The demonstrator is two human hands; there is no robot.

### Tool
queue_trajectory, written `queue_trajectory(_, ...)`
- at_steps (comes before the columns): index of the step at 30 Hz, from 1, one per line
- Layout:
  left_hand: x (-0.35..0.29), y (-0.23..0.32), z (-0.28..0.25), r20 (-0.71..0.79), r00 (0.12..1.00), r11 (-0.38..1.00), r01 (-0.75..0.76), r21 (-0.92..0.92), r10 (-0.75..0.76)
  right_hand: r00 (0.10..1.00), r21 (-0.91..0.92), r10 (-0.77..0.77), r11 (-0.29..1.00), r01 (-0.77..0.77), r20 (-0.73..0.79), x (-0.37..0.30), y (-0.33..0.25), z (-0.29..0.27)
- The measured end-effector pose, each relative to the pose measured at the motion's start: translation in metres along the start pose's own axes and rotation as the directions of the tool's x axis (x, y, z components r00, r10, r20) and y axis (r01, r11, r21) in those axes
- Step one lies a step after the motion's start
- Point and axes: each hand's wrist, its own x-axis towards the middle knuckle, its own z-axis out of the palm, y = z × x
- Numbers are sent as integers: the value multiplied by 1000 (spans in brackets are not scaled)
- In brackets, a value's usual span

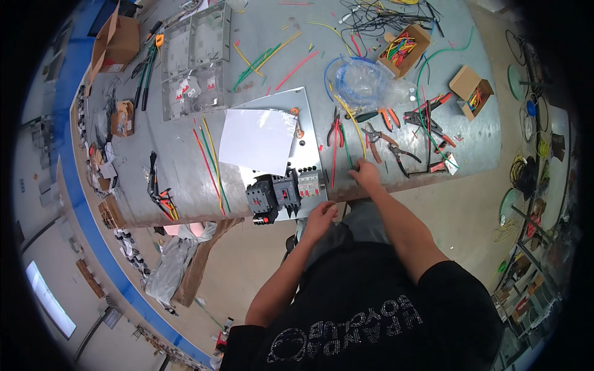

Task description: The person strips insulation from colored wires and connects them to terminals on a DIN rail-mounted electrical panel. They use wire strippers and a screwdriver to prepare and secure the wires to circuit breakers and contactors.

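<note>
My right hand (366,175) is at the table's near edge, fingers curled around the lower end of a yellow wire (357,127). A green wire (346,145) and a red wire (333,157) lie just left of it. My left hand (322,219) is closed in front of the edge, by the lower right corner of a metal mounting plate (307,148); whatever its fingers may hold is hidden. On the plate sit a black contactor (262,196), a grey-black device with a red part (286,193) and a light grey circuit breaker (309,184). A white paper sheet (257,139) covers much of the plate.
Pliers and cutters (374,136) lie to the right, near crimping tools (433,127). Farther back are a bag of blue wire (362,80) and open boxes of wire pieces (417,49). Clear plastic enclosures (195,59) and cut wires (210,164) lie left.
</note>
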Motion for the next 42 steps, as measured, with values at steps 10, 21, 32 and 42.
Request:
queue_trajectory(10, -17, -8, 1, -35, 999, 998, 3, 63, 0, 982, 116, -154, 979, 166, -108, 11, 16, 26)
queue_trajectory(21, -68, 76, -6, 166, 964, 975, -216, 51, 205, 923, 953, -242, 109, -281, 300, -114, -129, -104)
queue_trajectory(32, -138, 82, -39, 173, 936, 943, -273, -188, 306, 891, 931, -399, 360, -63, 215, -195, -200, -114)
queue_trajectory(42, -176, 72, -58, 300, 926, 961, -169, -219, 231, 964, 935, -245, 354, -14, 107, -215, -206, -109)
